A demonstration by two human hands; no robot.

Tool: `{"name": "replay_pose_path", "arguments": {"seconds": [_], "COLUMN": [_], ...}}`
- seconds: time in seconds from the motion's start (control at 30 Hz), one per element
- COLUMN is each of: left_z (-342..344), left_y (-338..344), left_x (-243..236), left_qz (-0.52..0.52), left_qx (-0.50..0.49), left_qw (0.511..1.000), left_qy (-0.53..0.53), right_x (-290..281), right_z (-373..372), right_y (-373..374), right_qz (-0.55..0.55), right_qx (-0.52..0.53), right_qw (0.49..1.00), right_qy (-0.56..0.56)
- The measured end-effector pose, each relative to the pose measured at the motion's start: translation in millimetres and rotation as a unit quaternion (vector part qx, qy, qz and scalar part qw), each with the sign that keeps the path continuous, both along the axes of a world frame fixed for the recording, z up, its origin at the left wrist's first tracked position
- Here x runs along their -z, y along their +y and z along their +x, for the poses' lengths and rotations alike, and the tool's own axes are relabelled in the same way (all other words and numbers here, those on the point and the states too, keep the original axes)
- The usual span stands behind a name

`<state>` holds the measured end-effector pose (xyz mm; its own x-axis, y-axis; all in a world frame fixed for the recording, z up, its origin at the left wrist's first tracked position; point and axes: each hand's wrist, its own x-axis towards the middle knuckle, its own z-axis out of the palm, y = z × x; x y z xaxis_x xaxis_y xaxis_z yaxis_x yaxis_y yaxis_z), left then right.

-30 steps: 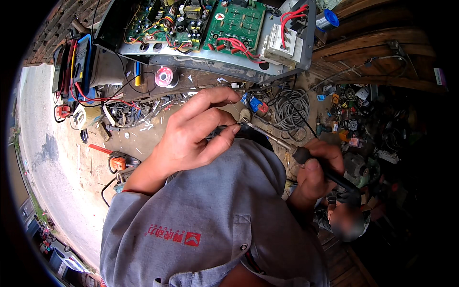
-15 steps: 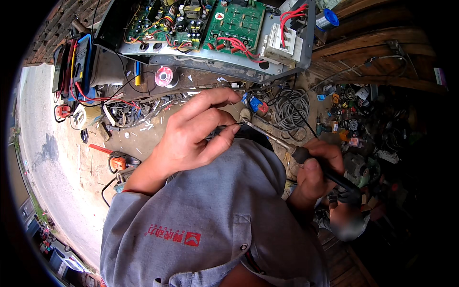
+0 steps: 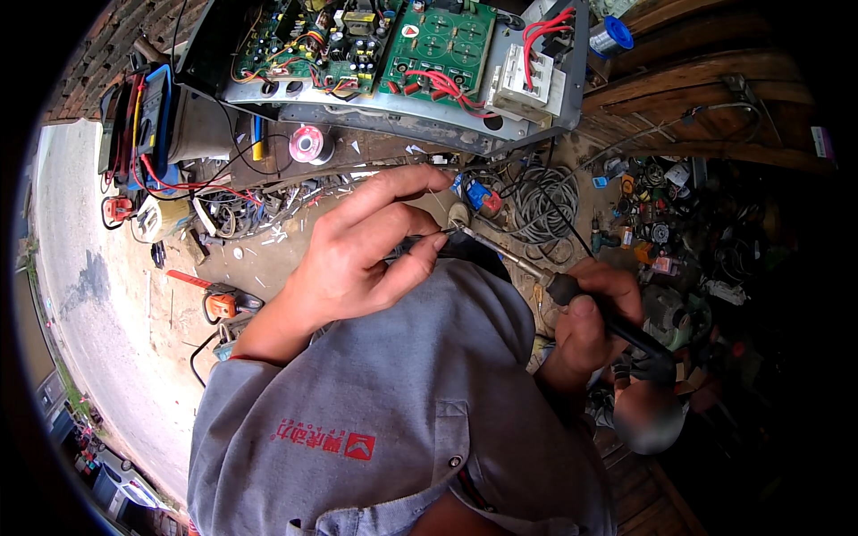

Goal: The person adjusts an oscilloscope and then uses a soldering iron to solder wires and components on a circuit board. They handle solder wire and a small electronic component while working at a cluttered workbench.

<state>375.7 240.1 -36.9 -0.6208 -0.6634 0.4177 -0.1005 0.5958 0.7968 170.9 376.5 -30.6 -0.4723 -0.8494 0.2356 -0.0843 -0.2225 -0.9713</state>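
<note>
My right hand (image 3: 592,313) is closed round the dark handle of a soldering iron (image 3: 509,257), whose metal shaft slants up and left. The iron's tip lies close to my left fingertips, at the end of a thin dark wire (image 3: 447,233). That wire is pinched between the thumb and a finger of my left hand (image 3: 353,255). A fine strand, perhaps solder, shows by the raised index finger. Whether tip and wire touch is too small to tell. Both hands are held in front of my grey shirt (image 3: 375,375).
Ahead is an opened metal chassis (image 3: 393,112) with green circuit boards (image 3: 442,45) and red wires. A solder spool (image 3: 308,143), a blue spool (image 3: 612,37) and a blue-cased meter (image 3: 154,112) lie around it. Coiled cable (image 3: 545,205) and a chainsaw (image 3: 228,304) are below. Another person (image 3: 648,415) is at lower right.
Both hands, the iron and the wire keep nearly the same places. The other person at lower right has shifted slightly.
</note>
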Motion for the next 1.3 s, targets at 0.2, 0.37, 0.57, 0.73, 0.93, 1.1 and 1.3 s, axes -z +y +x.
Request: {"name": "replay_pose_path", "arguments": {"seconds": [0.2, 0.37, 0.57, 0.73, 0.93, 1.1, 1.3], "left_z": [0.4, 1.4, 0.9, 1.4, 0.9, 1.6, 1.3], "left_y": [-0.3, -0.4, 0.7, 0.0, -0.2, -0.6, -1.3], "left_x": [-0.9, -0.5, -0.3, 0.0, 1.5, -0.5, 0.1], "left_qz": [-0.007, 0.006, 0.025, 0.014, 0.007, 0.016, 0.012], "left_qx": [-0.002, 0.001, 0.0, 0.001, -0.002, 0.002, 0.003], "left_qw": [1.0, 1.0, 1.0, 1.0, 1.0, 1.0, 1.0], "left_qy": [0.001, -0.007, -0.005, -0.008, -0.006, -0.01, -0.005], "right_x": [0.1, -0.6, -0.6, -0.7, 0.6, 0.2, -0.4], "right_z": [-1.6, -0.8, 1.9, -1.2, -1.8, -1.8, -1.8], "right_y": [1.8, 1.5, -1.7, 1.4, 2.6, 1.3, 0.6], "right_qz": [-0.009, -0.001, -0.003, -0.002, 0.008, 0.003, 0.004], "right_qx": [-0.022, -0.013, 0.005, -0.014, -0.015, -0.014, -0.02], "right_qw": [0.999, 1.0, 1.0, 0.999, 1.0, 1.0, 1.0], "right_qy": [-0.027, -0.027, 0.001, -0.031, -0.027, -0.021, -0.024]}}
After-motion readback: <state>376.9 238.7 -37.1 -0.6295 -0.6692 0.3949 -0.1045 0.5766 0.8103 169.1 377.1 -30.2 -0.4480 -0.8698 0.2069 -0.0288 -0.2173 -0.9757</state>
